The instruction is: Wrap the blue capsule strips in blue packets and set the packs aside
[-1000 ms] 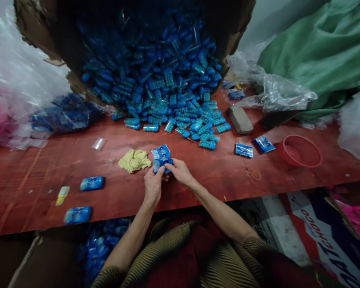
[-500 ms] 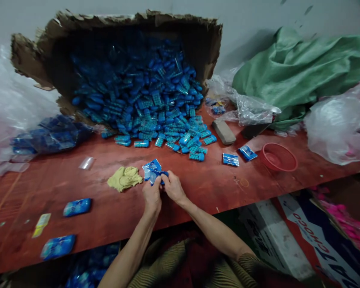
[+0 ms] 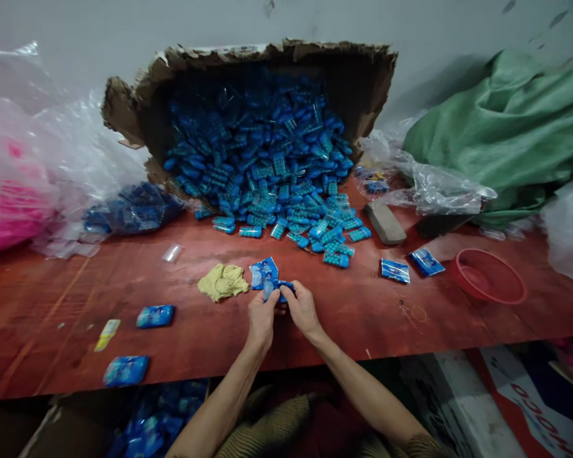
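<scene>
Along the red table (image 3: 334,337), plump packets (image 3: 155,316) lie left of a yellow cloth (image 3: 223,282), perhaps leaving us room; beside the cloth, our left hand (image 3: 261,318) and right hand (image 3: 302,310), close together, pinch blue packaging (image 3: 285,285) (probably to steady it); flat packets (image 3: 395,270) sit farther right.

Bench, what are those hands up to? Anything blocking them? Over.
Left hand, right hand: both gripping blue packaging. Packaging over red table. Yellow cloth just left, not between the hands.

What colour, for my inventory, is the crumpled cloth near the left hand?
The crumpled cloth is pale yellow-green, clearest in the head view.
</scene>
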Motion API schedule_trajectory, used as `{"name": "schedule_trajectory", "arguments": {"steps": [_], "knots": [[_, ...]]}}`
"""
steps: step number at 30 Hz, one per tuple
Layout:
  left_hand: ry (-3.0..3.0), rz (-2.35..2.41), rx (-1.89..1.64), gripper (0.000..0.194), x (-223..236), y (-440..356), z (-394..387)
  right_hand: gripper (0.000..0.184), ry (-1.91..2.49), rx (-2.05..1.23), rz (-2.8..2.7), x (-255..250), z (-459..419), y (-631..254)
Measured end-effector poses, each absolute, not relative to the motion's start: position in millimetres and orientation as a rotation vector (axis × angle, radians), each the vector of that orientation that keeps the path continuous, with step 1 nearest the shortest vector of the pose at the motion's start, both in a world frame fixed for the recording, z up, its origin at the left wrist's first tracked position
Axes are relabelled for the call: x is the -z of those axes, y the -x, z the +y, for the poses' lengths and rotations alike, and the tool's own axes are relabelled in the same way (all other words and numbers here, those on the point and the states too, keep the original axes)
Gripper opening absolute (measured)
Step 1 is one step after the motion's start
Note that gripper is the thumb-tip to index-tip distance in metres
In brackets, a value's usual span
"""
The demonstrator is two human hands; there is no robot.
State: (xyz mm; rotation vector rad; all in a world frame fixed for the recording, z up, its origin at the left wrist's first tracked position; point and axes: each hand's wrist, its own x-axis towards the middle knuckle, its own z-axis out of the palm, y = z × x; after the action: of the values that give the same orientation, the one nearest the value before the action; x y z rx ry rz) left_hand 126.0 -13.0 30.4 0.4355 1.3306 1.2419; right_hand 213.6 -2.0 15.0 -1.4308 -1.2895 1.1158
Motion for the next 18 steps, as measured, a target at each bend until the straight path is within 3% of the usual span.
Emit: {"name": "schedule_trajectory", "arguments": {"steps": [9,14,16,18], "knots": [[-0.332,1.131,-1.129,0.043,-40,-119,-14,0.04,1.431,-1.216,-1.298,-17,6,-215],[-0.312,1.181,-1.06,0.044,-37,-102,-18,0.052,1.375,-1.401,-1.801,-40,32,-231],[-0.27,1.239,-1.074,0.043,-29,-99,-21,0.053,1.388,-1.215,-2.071,-55,54,-222],[-0.271,1.27,-1.075,0.042,-22,-99,-24,0.04,1.385,-0.826,-2.239,-66,84,-197]]}}
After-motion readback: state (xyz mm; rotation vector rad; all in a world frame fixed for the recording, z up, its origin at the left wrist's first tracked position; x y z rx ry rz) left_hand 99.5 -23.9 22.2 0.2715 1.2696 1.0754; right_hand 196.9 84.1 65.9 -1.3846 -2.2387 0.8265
